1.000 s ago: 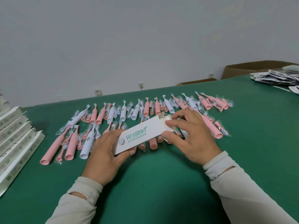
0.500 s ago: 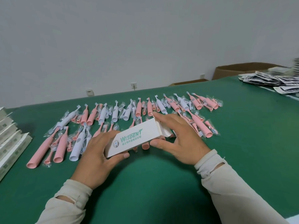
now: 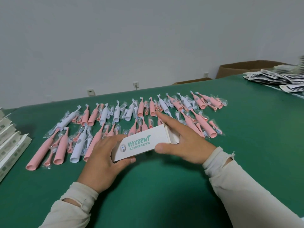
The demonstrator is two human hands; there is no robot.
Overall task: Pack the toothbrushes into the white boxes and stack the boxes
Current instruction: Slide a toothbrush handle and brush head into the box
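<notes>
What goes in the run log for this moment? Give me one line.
stage: box end open | left hand: grips white box | right hand: holds open end, forefinger straight | toothbrushes: unpacked on green table

Lighting is pretty flat and soft, kinda dim indoor daylight, no harsh glare anywhere. A soft dark shadow pools on the green table (image 3: 246, 129) under the forearms. Wide-angle lens bends the table edge, and the paper pile (image 3: 278, 78) far right is smeared with motion blur.
</notes>
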